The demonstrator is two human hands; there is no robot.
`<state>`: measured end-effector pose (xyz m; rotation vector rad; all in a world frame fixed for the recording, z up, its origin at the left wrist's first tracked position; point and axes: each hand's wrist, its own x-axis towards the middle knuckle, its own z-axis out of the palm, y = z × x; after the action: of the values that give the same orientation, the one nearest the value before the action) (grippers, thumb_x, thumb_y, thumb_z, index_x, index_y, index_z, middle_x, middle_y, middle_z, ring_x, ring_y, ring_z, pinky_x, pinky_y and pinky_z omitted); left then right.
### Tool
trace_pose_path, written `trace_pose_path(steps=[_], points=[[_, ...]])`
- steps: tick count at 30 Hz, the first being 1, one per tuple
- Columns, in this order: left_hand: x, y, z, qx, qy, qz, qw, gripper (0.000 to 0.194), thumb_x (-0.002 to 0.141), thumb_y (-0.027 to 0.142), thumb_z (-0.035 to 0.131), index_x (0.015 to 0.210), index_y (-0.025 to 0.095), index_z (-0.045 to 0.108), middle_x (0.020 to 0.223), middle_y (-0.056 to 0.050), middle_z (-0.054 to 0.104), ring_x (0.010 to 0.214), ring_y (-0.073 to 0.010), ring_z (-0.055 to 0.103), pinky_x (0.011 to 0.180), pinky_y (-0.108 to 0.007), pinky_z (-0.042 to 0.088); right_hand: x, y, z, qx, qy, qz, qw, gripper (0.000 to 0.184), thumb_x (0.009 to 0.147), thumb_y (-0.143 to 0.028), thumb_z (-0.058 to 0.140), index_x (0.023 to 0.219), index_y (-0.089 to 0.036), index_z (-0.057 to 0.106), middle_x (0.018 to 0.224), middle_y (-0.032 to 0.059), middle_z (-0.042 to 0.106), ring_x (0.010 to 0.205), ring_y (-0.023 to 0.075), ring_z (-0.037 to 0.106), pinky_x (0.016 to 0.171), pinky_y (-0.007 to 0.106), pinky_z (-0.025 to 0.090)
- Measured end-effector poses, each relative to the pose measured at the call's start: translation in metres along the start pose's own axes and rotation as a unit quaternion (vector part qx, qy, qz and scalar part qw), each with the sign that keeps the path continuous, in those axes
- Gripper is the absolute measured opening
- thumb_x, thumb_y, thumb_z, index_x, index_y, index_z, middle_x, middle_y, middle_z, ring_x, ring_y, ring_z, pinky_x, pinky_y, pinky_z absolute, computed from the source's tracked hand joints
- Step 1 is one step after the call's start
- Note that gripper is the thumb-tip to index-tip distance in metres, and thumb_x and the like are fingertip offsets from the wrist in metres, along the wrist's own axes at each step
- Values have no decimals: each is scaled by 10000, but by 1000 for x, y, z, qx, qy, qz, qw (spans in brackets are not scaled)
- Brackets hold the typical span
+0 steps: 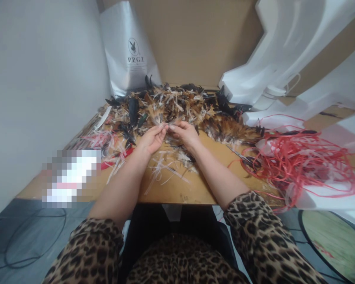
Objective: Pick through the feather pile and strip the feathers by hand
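Observation:
Both my hands meet over the middle of the wooden table (154,189), fingertips pinched close together. My left hand (154,138) grips the base of a small brown and white feather (158,116) that points away from me. Opposite it, my right hand (185,134) has thumb and finger pressed together on a pale, wispy feather (175,122). Just beyond my fingers spreads a large heap of brown, black and white feathers (180,100). Below my hands lie thin clear plastic strips (159,167) and a few loose white feathers (185,157).
A tangle of red and clear ribbon (307,165) covers the right side, with scissors (239,154) at its edge. A white bag (126,51) stands at the back left. White foam pieces (248,75) lean at the right. Pink-white strips (97,140) lie left.

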<state>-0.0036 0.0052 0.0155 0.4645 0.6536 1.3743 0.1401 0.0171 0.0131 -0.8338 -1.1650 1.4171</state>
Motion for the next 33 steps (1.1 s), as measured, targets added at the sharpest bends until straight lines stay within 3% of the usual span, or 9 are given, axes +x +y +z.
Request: trace_pose_path(steps=[9, 15, 21, 33], points=[[0, -3, -4, 108, -22, -7, 994, 56, 755, 67, 600, 795, 72, 639, 764, -73, 693, 661, -115, 672, 544, -145, 514, 1, -12, -6, -46, 46, -13, 998, 287, 560, -383, 734, 655, -150, 597, 573, -38, 564, 511, 57, 448, 526, 203, 363], [-3, -5, -2, 172, -26, -20, 985, 96, 715, 125, 670, 780, 65, 631, 770, -108, 698, 617, -117, 666, 513, -147, 501, 0, -16, -7, -128, 46, -62, 989, 263, 600, -384, 695, 657, -145, 603, 572, -39, 556, 521, 66, 434, 542, 214, 353], [-6, -8, 1, 199, -32, -20, 979, 52, 737, 108, 637, 722, 61, 622, 720, -94, 691, 584, -90, 645, 536, -146, 501, 2, -10, -8, -188, 50, -91, 977, 235, 634, -370, 665, 644, -146, 594, 592, -29, 566, 555, 83, 465, 581, 228, 373], [-3, -11, 1, 204, -28, 14, 978, 63, 709, 117, 666, 695, 65, 632, 644, -62, 659, 535, -54, 595, 530, -129, 470, -3, -6, -1, -128, 26, -59, 990, 299, 593, -405, 703, 581, -160, 533, 549, -47, 515, 521, 65, 414, 540, 210, 341]])
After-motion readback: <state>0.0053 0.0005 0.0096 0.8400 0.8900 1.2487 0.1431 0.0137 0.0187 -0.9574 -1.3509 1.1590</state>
